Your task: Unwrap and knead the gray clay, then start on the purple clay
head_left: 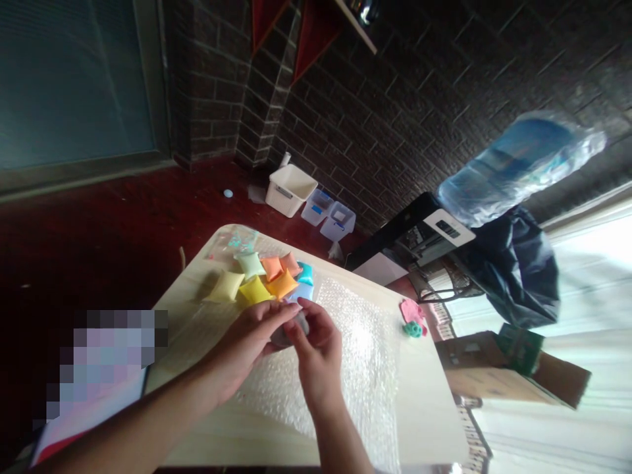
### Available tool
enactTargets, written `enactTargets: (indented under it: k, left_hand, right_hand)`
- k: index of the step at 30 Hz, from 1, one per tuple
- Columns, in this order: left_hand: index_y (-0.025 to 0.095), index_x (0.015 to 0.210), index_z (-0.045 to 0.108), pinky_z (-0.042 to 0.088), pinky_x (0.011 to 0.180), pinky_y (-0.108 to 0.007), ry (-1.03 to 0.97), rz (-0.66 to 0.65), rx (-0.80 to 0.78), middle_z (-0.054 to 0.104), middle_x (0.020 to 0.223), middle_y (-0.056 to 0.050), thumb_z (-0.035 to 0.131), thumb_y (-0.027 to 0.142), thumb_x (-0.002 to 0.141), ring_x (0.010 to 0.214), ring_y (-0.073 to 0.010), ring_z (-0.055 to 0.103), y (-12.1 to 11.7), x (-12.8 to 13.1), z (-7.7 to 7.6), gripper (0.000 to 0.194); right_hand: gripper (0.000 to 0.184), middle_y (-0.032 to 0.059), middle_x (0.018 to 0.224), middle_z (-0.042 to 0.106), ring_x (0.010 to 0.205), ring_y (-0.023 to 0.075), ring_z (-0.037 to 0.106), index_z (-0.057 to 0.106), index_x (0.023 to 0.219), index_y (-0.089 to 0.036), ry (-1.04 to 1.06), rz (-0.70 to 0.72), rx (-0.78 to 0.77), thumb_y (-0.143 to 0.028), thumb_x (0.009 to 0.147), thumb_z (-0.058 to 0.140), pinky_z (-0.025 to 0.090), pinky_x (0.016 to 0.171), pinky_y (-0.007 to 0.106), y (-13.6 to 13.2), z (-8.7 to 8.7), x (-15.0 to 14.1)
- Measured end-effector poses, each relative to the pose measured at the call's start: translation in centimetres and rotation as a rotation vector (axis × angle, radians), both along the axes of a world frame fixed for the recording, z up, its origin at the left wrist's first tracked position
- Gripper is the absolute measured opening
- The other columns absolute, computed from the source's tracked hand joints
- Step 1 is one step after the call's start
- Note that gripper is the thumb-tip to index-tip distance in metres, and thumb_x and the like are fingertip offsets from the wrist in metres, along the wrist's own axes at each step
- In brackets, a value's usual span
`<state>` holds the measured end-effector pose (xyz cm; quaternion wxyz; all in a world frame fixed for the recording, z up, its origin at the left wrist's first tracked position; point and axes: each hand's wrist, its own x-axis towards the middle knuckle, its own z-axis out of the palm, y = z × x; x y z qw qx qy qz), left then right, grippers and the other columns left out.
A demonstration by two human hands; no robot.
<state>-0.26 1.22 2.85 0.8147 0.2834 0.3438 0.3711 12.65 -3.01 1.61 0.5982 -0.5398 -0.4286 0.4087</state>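
Over the middle of the table, my left hand (pixel 249 339) and my right hand (pixel 320 345) come together around a small rounded grey lump (pixel 281 338). The fingers of both are closed on it and hide much of its shape. Just beyond my fingertips lie several small pillow-shaped packets: a yellow one (pixel 254 289), a pale yellow one (pixel 227 287), an orange one (pixel 282 284), a pale green one (pixel 249 264), a turquoise one (pixel 305 272) and a lavender-blue one (pixel 303 292). Below my hands spreads a sheet of bubble wrap (pixel 360 349).
On the pale table (pixel 424 401), pink (pixel 411 311) and green pieces (pixel 413 329) lie at the right edge, a clear bag (pixel 237 240) at the far left corner. Plastic bins (pixel 284 197) stand on the floor beyond. An open cardboard box (pixel 488 372) and a water dispenser (pixel 419 230) are rightward.
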Motion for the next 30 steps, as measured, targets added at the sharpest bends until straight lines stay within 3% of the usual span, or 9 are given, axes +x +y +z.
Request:
enactTargets:
  k: [4, 7, 13, 20, 25, 30]
  left_hand:
    - [0.016, 0.100, 0.077, 0.059, 0.092, -0.035, 0.013, -0.014, 0.105, 0.081, 0.105, -0.010, 0.093, 0.043, 0.071, 0.104, -0.0255, 0.074, 0.5, 0.1, -0.8, 0.043]
    - [0.016, 0.100, 0.078, 0.059, 0.093, -0.037, 0.056, 0.005, 0.167, 0.082, 0.103, -0.009, 0.091, 0.044, 0.073, 0.102, -0.0268, 0.076, 1.0, 0.0, -1.4, 0.040]
    - [0.018, 0.095, 0.080, 0.061, 0.090, -0.040, 0.180, 0.024, 0.301, 0.082, 0.099, -0.008, 0.087, 0.043, 0.077, 0.098, -0.0285, 0.077, 1.3, -0.1, -1.6, 0.032]
    - [0.017, 0.092, 0.081, 0.062, 0.085, -0.038, 0.217, 0.053, 0.270, 0.082, 0.095, -0.008, 0.091, 0.035, 0.073, 0.095, -0.0280, 0.076, 1.2, 0.2, -0.7, 0.028]
    - [0.016, 0.096, 0.081, 0.061, 0.079, -0.034, 0.143, 0.040, 0.225, 0.081, 0.100, -0.010, 0.088, 0.036, 0.079, 0.095, -0.0259, 0.075, 1.1, 0.2, -0.8, 0.027]
    - [0.015, 0.106, 0.080, 0.059, 0.079, -0.034, 0.168, -0.038, 0.325, 0.080, 0.103, -0.011, 0.085, 0.036, 0.084, 0.093, -0.0254, 0.074, 1.1, 0.1, -1.5, 0.030]
  right_hand:
    - [0.028, 0.0051, 0.098, 0.080, 0.090, 0.0224, 0.073, 0.078, 0.103, -0.022, 0.263, -0.050, -0.073, -0.036, 0.081, 0.088, 0.057, 0.090, 0.039, 0.9, -0.1, 1.0]
    - [0.023, 0.0042, 0.094, 0.081, 0.085, 0.0203, 0.071, 0.081, 0.096, -0.021, 0.343, -0.037, -0.127, -0.038, 0.081, 0.089, 0.056, 0.083, 0.035, 1.2, 0.0, 1.3]
    - [0.020, 0.0039, 0.090, 0.082, 0.083, 0.0194, 0.071, 0.084, 0.090, -0.020, 0.301, 0.037, -0.127, -0.036, 0.080, 0.090, 0.056, 0.084, 0.034, 1.0, 0.1, 1.8]
    - [0.021, 0.0042, 0.084, 0.081, 0.075, 0.0194, 0.071, 0.083, 0.086, -0.020, 0.330, -0.007, -0.176, -0.037, 0.078, 0.091, 0.059, 0.078, 0.036, 0.8, 0.4, 2.2]
    - [0.019, 0.0033, 0.081, 0.079, 0.073, 0.0165, 0.068, 0.081, 0.083, -0.019, 0.335, -0.023, -0.186, -0.037, 0.080, 0.088, 0.056, 0.072, 0.030, 0.9, 0.6, 2.1]
    - [0.030, 0.0037, 0.086, 0.078, 0.068, 0.0165, 0.067, 0.080, 0.101, -0.021, 0.195, 0.058, -0.164, -0.046, 0.086, 0.083, 0.054, 0.059, 0.027, 0.8, 0.6, 2.3]
